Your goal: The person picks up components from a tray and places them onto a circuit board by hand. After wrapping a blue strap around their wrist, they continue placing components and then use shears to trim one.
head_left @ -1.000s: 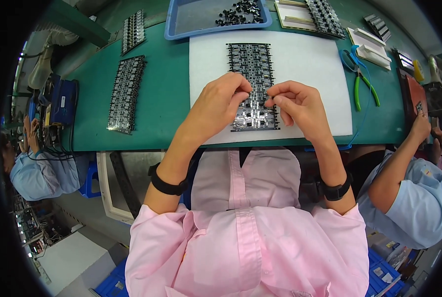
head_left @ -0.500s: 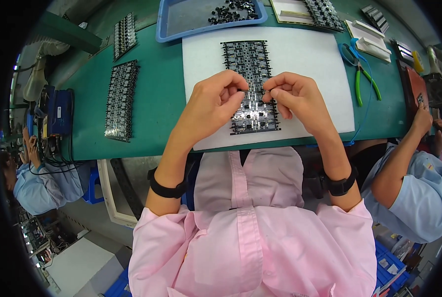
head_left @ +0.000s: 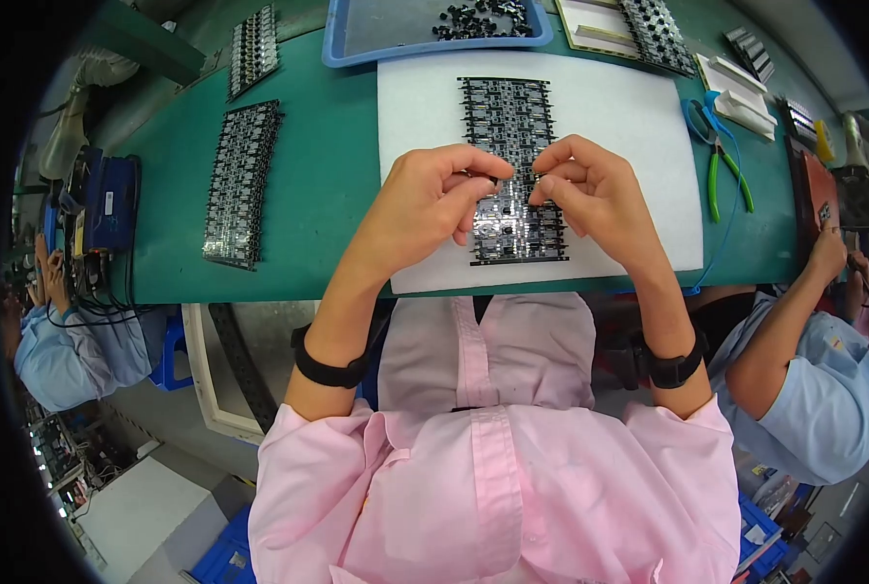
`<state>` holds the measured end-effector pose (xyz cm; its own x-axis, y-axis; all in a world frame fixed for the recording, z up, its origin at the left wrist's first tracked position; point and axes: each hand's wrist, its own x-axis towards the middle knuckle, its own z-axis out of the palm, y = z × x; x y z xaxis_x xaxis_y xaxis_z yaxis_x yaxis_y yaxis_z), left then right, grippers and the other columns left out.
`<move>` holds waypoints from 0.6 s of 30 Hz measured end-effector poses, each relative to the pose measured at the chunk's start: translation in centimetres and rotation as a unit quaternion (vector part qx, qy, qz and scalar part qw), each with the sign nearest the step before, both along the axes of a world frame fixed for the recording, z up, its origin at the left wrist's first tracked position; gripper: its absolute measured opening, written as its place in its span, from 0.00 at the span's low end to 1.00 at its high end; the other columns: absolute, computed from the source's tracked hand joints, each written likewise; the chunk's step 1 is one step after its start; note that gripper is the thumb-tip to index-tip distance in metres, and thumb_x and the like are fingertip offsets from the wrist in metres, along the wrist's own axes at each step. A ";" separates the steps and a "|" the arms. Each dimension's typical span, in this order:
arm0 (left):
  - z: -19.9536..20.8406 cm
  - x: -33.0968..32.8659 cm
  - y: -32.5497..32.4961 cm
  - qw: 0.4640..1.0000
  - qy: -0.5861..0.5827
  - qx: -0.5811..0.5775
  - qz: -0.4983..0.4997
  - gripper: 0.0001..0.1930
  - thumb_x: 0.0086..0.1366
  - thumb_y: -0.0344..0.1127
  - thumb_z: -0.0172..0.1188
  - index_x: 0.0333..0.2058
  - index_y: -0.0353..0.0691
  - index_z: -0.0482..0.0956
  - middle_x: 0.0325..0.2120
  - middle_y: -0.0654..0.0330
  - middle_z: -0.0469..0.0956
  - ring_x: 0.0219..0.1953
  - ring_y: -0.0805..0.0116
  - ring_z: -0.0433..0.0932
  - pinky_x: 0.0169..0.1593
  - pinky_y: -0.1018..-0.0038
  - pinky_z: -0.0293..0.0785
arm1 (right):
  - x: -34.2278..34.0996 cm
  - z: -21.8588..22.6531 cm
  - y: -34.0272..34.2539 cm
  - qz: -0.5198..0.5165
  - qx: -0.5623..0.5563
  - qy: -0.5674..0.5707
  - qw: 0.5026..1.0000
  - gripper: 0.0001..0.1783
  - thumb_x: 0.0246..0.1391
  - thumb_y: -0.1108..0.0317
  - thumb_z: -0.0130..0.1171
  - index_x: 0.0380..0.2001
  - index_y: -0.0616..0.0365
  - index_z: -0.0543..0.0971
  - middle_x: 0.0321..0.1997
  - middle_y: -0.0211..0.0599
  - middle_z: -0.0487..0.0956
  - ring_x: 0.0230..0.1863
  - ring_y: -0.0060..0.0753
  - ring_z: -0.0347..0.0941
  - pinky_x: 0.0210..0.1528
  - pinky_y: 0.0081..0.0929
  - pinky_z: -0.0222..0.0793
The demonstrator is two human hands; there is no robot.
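Note:
A panel of joined circuit boards (head_left: 507,122) lies lengthwise on a white foam sheet (head_left: 639,107) in front of me. Over its middle, my left hand (head_left: 430,200) is closed in a pinch, with a small black part (head_left: 494,180) showing at the thumb and fingertips. My right hand (head_left: 598,200) hovers just to the right, over the panel's right edge, its fingers curled and pinched. Whatever those right fingertips hold is too small to make out. Both hands cover part of the panel's middle rows.
A blue tray (head_left: 434,51) of loose black parts (head_left: 483,19) stands beyond the foam. Stacked board panels (head_left: 243,185) lie at left, another panel (head_left: 656,34) at far right. Green-handled pliers (head_left: 715,185) and a blue cord lie right. A co-worker's arm (head_left: 790,311) is at right.
The whole view has shifted slightly, so the panel and tray appear farther right. Both hands stay over the panel's middle, still pinched, with small finger movements.

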<state>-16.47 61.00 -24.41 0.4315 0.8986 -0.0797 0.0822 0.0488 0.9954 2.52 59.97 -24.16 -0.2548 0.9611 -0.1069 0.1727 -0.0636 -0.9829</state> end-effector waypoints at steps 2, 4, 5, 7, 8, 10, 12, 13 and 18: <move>-0.1 -0.2 0.1 1.000 0.013 0.001 -0.001 0.07 0.56 0.24 0.50 0.33 0.29 0.74 0.14 0.64 0.70 0.13 0.82 0.66 0.17 0.84 0.63 | -0.3 -0.3 0.0 0.001 0.030 -0.016 0.999 0.07 0.48 0.78 0.50 0.32 0.66 0.72 0.24 0.36 0.75 0.16 0.12 0.60 0.16 0.10 0.55; 0.2 -0.3 0.0 1.000 0.024 -0.006 0.002 0.07 0.55 0.24 0.51 0.33 0.30 0.75 0.16 0.65 0.71 0.14 0.82 0.65 0.17 0.84 0.63 | -0.4 -0.8 0.0 0.003 0.067 -0.049 0.997 0.06 0.47 0.78 0.51 0.31 0.66 0.73 0.25 0.35 0.75 0.17 0.13 0.61 0.18 0.10 0.57; 0.4 -0.4 -0.1 0.999 0.036 -0.012 0.004 0.07 0.55 0.25 0.52 0.34 0.31 0.75 0.18 0.65 0.72 0.15 0.83 0.65 0.18 0.84 0.62 | -0.5 -1.1 0.0 0.003 0.105 -0.080 0.991 0.06 0.45 0.79 0.53 0.30 0.66 0.74 0.25 0.34 0.75 0.18 0.14 0.62 0.19 0.11 0.58; 0.2 -0.4 -0.2 0.999 0.048 -0.019 0.007 0.08 0.55 0.25 0.53 0.34 0.32 0.76 0.20 0.66 0.73 0.16 0.84 0.65 0.18 0.85 0.62 | -0.8 -1.4 0.0 0.005 0.142 -0.112 0.984 0.06 0.44 0.79 0.54 0.29 0.66 0.74 0.25 0.33 0.74 0.20 0.15 0.63 0.21 0.12 0.60; -0.2 -0.4 -0.2 0.995 0.075 0.067 0.023 0.07 0.54 0.25 0.55 0.33 0.33 0.76 0.20 0.66 0.72 0.17 0.83 0.65 0.19 0.84 0.62 | -1.1 -1.5 0.0 -0.002 0.186 -0.128 0.974 0.06 0.42 0.80 0.55 0.28 0.65 0.75 0.25 0.32 0.74 0.21 0.17 0.64 0.22 0.13 0.60; -0.9 -0.3 -0.2 0.961 0.127 0.239 0.051 0.06 0.52 0.26 0.57 0.30 0.35 0.78 0.20 0.66 0.72 0.17 0.81 0.66 0.20 0.82 0.62 | -1.5 -1.6 -0.1 -0.017 0.272 -0.161 0.949 0.06 0.39 0.80 0.57 0.26 0.64 0.76 0.25 0.31 0.72 0.24 0.20 0.66 0.25 0.16 0.62; -1.5 -0.3 -0.3 0.949 0.149 0.271 0.058 0.05 0.51 0.27 0.58 0.29 0.36 0.78 0.20 0.65 0.72 0.17 0.79 0.66 0.21 0.81 0.62 | -1.5 -2.0 -0.2 -0.025 0.281 -0.171 0.944 0.07 0.39 0.81 0.57 0.26 0.63 0.77 0.25 0.32 0.71 0.24 0.21 0.66 0.25 0.16 0.62; -1.8 -0.3 -0.3 0.935 0.173 0.304 0.065 0.05 0.50 0.28 0.59 0.28 0.38 0.78 0.20 0.64 0.71 0.18 0.77 0.67 0.22 0.79 0.62 | -1.5 -2.3 -0.2 -0.033 0.291 -0.181 0.939 0.07 0.38 0.81 0.58 0.26 0.62 0.77 0.25 0.32 0.71 0.24 0.22 0.67 0.25 0.16 0.62; -2.6 0.0 -0.7 0.894 0.221 0.382 0.079 0.05 0.49 0.29 0.59 0.28 0.40 0.79 0.21 0.62 0.69 0.18 0.69 0.69 0.23 0.76 0.64 | -1.1 -2.9 -0.4 -0.042 0.311 -0.211 0.926 0.09 0.37 0.81 0.58 0.27 0.61 0.78 0.25 0.32 0.71 0.24 0.23 0.67 0.24 0.16 0.62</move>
